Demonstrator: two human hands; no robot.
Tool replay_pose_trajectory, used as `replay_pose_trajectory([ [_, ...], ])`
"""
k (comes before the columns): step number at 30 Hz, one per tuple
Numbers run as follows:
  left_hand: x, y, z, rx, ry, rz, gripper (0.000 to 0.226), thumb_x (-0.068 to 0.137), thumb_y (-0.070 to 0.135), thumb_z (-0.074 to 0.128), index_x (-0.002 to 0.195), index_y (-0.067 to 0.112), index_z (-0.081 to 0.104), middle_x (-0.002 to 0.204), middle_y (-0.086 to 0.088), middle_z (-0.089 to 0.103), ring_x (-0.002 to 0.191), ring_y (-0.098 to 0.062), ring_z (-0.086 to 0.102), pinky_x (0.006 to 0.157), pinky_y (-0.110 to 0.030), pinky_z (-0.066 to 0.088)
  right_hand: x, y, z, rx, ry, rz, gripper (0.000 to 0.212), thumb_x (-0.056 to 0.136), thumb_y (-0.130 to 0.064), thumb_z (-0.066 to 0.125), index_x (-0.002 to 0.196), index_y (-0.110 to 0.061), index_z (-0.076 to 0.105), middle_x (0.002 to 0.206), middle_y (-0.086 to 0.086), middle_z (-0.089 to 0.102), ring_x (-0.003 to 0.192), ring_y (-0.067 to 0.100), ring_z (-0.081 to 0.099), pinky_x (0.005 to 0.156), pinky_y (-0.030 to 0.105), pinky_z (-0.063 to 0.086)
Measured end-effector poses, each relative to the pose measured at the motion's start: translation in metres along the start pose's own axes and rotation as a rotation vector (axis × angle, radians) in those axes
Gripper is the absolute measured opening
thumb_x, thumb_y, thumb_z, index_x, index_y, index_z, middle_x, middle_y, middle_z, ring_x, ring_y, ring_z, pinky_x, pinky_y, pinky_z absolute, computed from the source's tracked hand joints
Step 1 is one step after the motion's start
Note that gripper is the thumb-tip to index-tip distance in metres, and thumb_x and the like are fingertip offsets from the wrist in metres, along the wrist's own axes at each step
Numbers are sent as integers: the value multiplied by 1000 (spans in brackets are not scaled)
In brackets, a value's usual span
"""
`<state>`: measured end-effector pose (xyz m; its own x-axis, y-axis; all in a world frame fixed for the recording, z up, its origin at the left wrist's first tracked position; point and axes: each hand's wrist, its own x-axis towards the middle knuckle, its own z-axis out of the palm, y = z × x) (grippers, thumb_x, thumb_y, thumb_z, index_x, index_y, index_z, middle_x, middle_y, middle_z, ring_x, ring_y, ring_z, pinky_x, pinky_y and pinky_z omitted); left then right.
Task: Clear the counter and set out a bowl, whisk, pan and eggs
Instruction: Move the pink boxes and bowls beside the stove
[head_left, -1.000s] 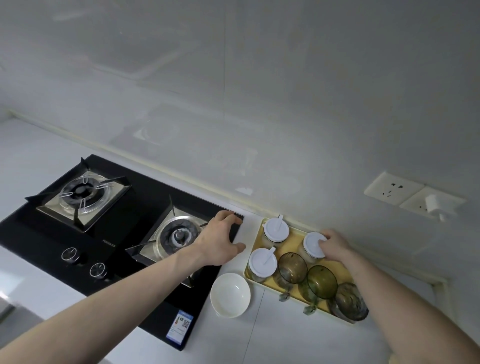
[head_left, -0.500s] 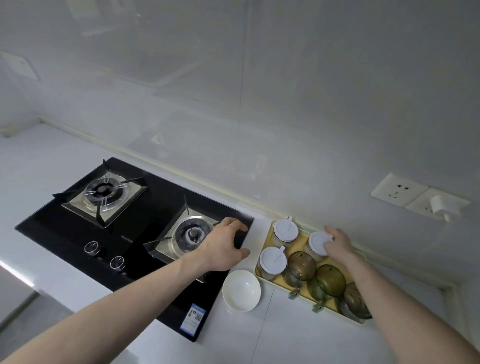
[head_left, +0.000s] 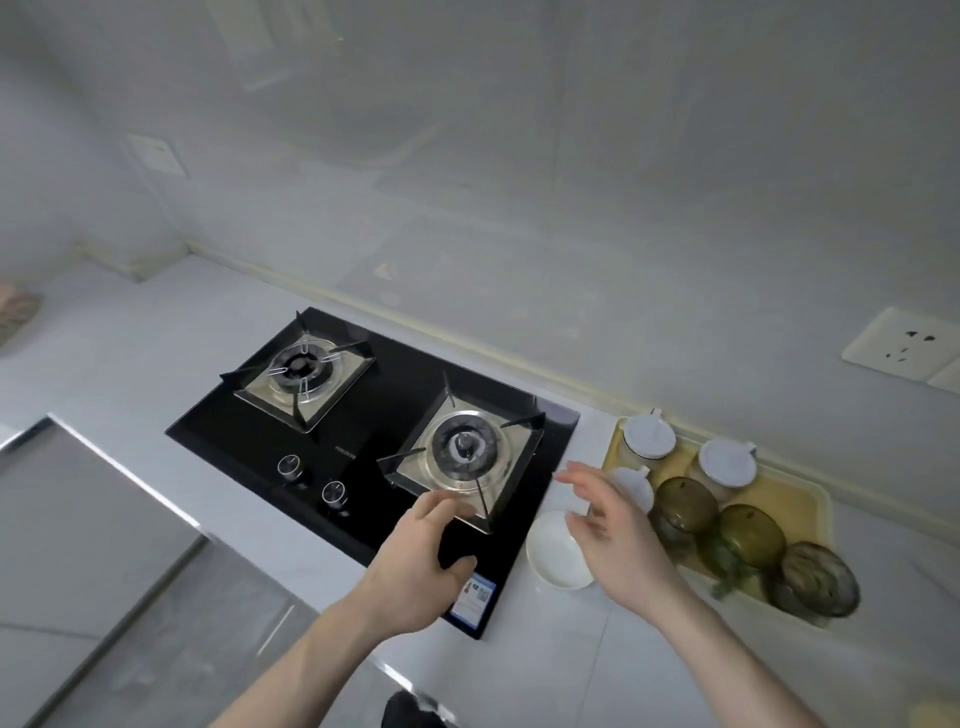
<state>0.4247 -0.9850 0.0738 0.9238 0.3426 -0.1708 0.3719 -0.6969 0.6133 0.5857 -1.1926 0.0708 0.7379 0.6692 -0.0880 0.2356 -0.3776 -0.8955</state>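
Observation:
A small white bowl (head_left: 556, 553) sits on the white counter (head_left: 156, 332) just right of the black gas hob (head_left: 374, 447). My left hand (head_left: 421, 561) hovers over the hob's front right corner, fingers loosely curled, holding nothing. My right hand (head_left: 613, 525) is in the air above the bowl's right side, fingers spread and relaxed, empty. A yellow tray (head_left: 795, 499) to the right carries lidded white jars (head_left: 649, 439) and upturned green glasses (head_left: 750, 530). No whisk, pan or eggs are in view.
The hob has two burners (head_left: 467, 452) and two knobs (head_left: 332, 491) at its front. A wall socket (head_left: 904, 345) is at the far right. A grey floor drops away beyond the counter's left front edge (head_left: 130, 483).
Both hands have drawn back toward me: the left off the hob's back corner, the right off the jar lid on the tray. The camera view has shifted to the left.

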Motion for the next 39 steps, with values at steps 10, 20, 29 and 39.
replay_pose_trajectory([
  [10,-51,-60,-65,28,122,-71,49,90,40,65,137,39,50,150,24,33,133,-3,43,102,-13,37,-4,-64,85,-96,-221,-72,45,100,-19,57,130,-53,52,141,-45,35,130,-16,40,107,22,45],
  [20,-171,-190,-178,-16,325,-228,44,89,41,66,131,44,50,149,25,34,122,0,54,101,-9,33,12,-175,249,-133,-331,-210,45,98,-24,59,130,-54,50,143,-40,34,127,-12,44,101,17,43],
  [29,-295,-303,-264,-17,549,-375,45,87,33,71,129,38,56,144,22,40,129,-2,47,99,-13,35,13,-277,399,-141,-491,-348,47,98,-24,57,137,-48,47,147,-32,33,130,-6,43,105,20,42],
  [39,-371,-366,-304,-33,743,-522,41,89,40,69,126,46,52,146,31,34,134,3,40,103,-22,41,33,-346,508,-137,-682,-485,48,96,-25,62,136,-48,49,144,-33,37,130,-5,45,104,21,45],
])
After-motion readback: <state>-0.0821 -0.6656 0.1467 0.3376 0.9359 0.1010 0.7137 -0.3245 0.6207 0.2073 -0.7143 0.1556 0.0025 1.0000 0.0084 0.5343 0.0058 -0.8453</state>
